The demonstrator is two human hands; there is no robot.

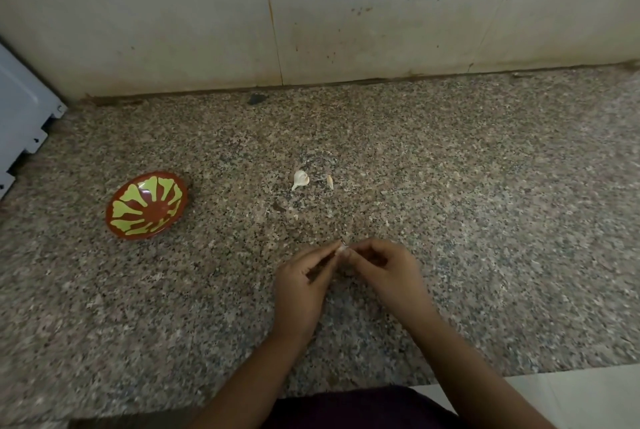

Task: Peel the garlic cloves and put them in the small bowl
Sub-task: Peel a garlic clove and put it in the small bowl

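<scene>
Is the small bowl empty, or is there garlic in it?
Empty: inside the small bowl only its yellow-green pattern shows, no cloves.

Open counter (450, 203) runs leftward to the bowl (147, 206); mid-counter lie 2 small obstacles, a garlic clove (300, 179) and a scrap (330, 182); the wall (346, 13) closes the back.

Illumination was dim, soft and even. The small bowl (147, 205) showed one highlight inside and a faint shadow at its right. Far from the bowl, straight lines bowed and corners darkened.
</scene>
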